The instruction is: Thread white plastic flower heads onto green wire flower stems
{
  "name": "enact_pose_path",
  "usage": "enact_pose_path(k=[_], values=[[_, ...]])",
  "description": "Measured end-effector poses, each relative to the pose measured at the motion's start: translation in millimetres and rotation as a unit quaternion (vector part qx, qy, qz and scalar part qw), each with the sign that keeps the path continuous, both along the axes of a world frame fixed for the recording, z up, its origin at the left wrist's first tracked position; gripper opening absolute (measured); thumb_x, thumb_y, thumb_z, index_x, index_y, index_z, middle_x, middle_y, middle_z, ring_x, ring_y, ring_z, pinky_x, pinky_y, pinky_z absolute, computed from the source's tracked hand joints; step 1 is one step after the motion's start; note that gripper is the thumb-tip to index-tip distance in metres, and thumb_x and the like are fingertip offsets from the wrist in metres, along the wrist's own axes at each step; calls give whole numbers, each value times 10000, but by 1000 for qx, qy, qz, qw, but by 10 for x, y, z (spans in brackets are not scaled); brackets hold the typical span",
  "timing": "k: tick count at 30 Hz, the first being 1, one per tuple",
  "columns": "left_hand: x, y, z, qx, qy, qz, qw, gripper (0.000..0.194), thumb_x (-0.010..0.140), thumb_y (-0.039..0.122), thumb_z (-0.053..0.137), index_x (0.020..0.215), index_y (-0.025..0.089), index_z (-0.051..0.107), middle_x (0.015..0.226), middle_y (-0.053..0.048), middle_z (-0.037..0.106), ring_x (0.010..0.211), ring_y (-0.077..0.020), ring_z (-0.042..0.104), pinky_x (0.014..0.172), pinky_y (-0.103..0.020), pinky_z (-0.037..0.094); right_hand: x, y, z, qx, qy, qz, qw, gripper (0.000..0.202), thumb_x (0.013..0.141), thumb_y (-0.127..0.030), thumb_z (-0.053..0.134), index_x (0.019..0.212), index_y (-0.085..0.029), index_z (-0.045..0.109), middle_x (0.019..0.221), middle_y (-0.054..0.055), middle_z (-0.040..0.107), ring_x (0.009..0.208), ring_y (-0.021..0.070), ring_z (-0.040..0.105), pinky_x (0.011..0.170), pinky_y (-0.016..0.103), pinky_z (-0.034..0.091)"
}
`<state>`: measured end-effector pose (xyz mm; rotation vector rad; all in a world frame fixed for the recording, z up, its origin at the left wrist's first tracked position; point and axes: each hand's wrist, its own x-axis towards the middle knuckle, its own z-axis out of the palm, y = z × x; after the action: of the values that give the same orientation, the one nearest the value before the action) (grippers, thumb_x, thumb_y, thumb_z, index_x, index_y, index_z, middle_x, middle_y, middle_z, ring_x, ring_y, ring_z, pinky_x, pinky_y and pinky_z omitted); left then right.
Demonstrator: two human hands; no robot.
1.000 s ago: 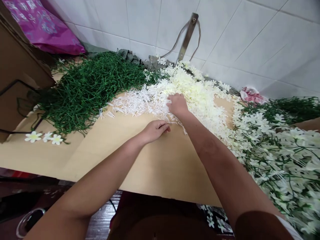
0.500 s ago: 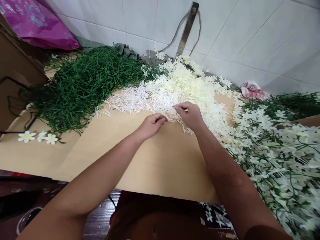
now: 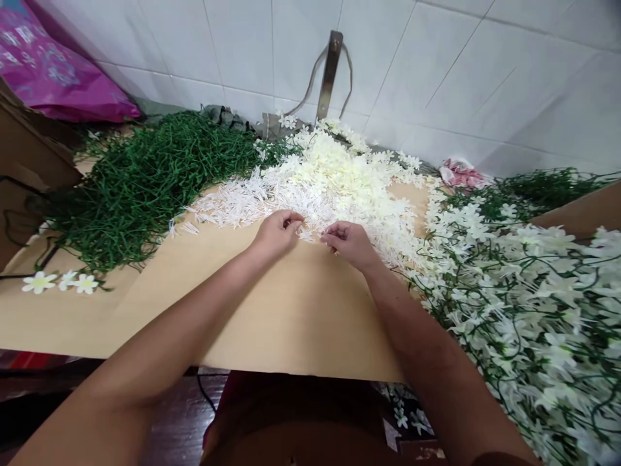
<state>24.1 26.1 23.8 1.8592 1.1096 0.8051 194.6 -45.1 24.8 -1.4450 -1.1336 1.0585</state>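
My left hand [image 3: 280,233] is closed in a pinch at the front edge of a heap of thin white plastic flower stamens [image 3: 237,202]. Close by on the right, my right hand [image 3: 350,243] also pinches, its fingertips pointing at the left hand's. White bits show around both sets of fingertips, but what each pinch holds is too small to make out. Behind the hands lies a pile of pale yellow-white artificial blossoms [image 3: 334,162], running into the stamens. Both hands are just above the brown cardboard sheet [image 3: 272,317].
A mound of green plastic stems [image 3: 160,175] lies at the left, with a few separate flowers [image 3: 39,282] in front. Finished-looking white flower sprays [image 3: 524,310] pile up on the right. Behind are a tiled wall [image 3: 398,71], a metal bracket [image 3: 330,74] and a pink bag [image 3: 63,77].
My right hand has come down from over the heap toward the left hand. The left hand has lifted slightly toward the stamens, and the whole view has swung a little to the right.
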Motion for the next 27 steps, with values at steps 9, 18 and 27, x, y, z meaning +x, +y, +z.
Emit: enact_pose_path(k=[9,18,27], values=[[743,582,316,166,325,48,930,303,868,216,491,1088,157,691,1197,-148,632,1133,-287,573,921,-390,420,45,-64,2,51,-72,-11,996,215,632,-346,694,650,-190,547,562,-43,544,489,77,493,468,220,420],[537,668,416,46,74,99,991,94,807,192,583,801,151,667,873,-61,703,785,-158,596,744,-285,428,196,-44,0,93,-6,-37,995,305,647,-428,721,684,-191,532,518,-56,511,465,73,454,473,232,400],[117,-127,262,-349,-251,9,903,153,687,142,725,668,139,573,570,18,598,502,-57,498,533,-182,350,-46,-116,54,163,28,-41,985,232,692,-377,725,767,-188,614,720,3,635,661,108,587,657,280,540]])
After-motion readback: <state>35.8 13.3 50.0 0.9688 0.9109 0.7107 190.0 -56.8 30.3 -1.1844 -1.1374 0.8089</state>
